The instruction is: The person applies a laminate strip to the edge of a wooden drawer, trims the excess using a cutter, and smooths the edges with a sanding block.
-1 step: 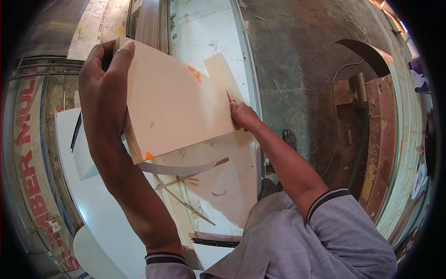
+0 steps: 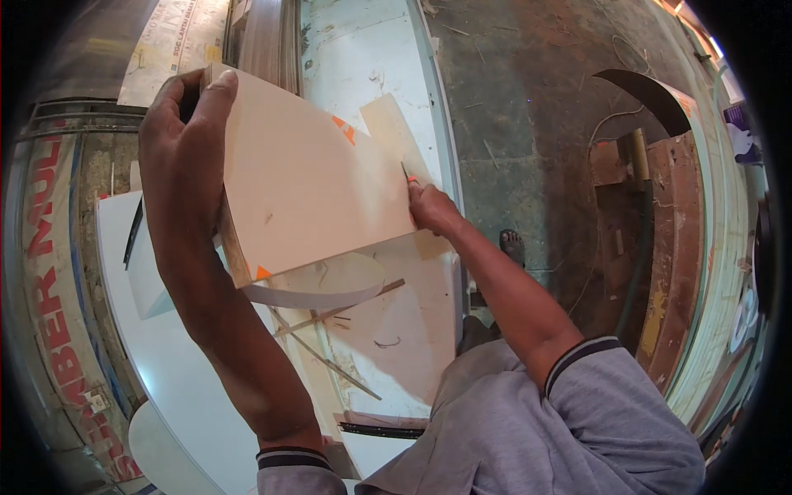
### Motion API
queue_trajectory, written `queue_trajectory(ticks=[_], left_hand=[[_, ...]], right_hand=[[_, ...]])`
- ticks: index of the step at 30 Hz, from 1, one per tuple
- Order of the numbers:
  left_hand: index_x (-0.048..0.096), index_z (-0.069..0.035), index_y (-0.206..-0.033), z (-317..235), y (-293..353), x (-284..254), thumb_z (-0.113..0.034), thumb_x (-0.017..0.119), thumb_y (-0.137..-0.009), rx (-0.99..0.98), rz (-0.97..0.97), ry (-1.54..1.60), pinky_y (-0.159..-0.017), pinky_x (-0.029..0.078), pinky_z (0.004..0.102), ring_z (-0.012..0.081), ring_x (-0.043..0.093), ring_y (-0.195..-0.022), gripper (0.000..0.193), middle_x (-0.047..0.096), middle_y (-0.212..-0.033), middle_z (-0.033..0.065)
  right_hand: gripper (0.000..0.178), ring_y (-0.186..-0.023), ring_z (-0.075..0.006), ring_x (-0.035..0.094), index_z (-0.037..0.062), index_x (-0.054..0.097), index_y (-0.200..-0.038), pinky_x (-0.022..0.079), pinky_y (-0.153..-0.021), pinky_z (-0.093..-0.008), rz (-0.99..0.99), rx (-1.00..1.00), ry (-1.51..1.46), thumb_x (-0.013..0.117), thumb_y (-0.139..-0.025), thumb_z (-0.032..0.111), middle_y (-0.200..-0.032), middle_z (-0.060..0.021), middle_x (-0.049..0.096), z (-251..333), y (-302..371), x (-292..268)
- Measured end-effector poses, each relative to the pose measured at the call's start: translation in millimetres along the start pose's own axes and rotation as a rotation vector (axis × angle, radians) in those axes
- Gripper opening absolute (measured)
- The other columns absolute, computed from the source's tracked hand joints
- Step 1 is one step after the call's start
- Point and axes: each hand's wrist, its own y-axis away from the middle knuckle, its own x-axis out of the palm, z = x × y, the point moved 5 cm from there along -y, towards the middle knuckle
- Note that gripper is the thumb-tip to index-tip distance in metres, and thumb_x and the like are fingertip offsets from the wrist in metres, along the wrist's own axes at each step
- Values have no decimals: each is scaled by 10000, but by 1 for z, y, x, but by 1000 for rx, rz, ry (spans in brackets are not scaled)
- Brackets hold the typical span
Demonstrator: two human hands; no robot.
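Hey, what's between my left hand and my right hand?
The head view shows a cream, orange-marked panel spanning from your left hand, at its upper-left corner, to your right hand at its right end.

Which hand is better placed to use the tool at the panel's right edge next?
Probably the right hand: it grips the slim tool at that edge. The left hand holds the panel by its left side.

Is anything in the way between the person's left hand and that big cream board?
No, nothing visible: the left hand directly grips the cream board at its upper-left corner. The right hand is at the board's right end, holding a slim tool.
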Motion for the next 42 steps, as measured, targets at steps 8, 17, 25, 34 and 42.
queue_trajectory(ticks=[8,17,25,34,42], left_hand=[[667,52,-1153,6,-9,-2,-354,635,-925,14,21,-55,-834,512,308,167,655,-856,467,710,-948,118],[667,51,-1152,11,-12,-3,-375,642,-892,26,83,-17,-834,513,320,188,656,-864,500,704,-955,124],[659,57,-1167,15,-14,-6,-382,635,-874,39,62,-25,-845,512,332,202,656,-897,529,700,-990,136],[666,46,-1168,1,-6,0,-379,619,-886,43,31,-67,-866,504,337,206,653,-914,512,707,-993,146],[671,13,-1162,7,-10,-5,-384,605,-892,51,-12,-120,-888,496,355,255,661,-940,484,712,-1001,160]], right_hand=[[694,-1191,-484,616,-96,596,-1265,456,-1047,-515,-19,-23,49,299,-1053,495,-1240,-354,640,-29,17,12],[643,-1196,-513,599,-106,556,-1259,453,-1038,-537,-74,-64,55,342,-1065,468,-1238,-381,621,-72,61,23],[588,-1156,-536,603,-91,548,-1209,457,-1009,-566,-113,-77,64,373,-1064,452,-1190,-386,632,-104,92,41],[554,-1055,-564,623,-57,543,-1163,469,-935,-602,-186,-79,29,375,-1064,461,-1067,-367,668,-130,113,52],[661,-1013,-524,656,-48,554,-1133,485,-893,-590,-288,-148,-72,336,-1048,571,-1001,-364,675,-107,72,17]])
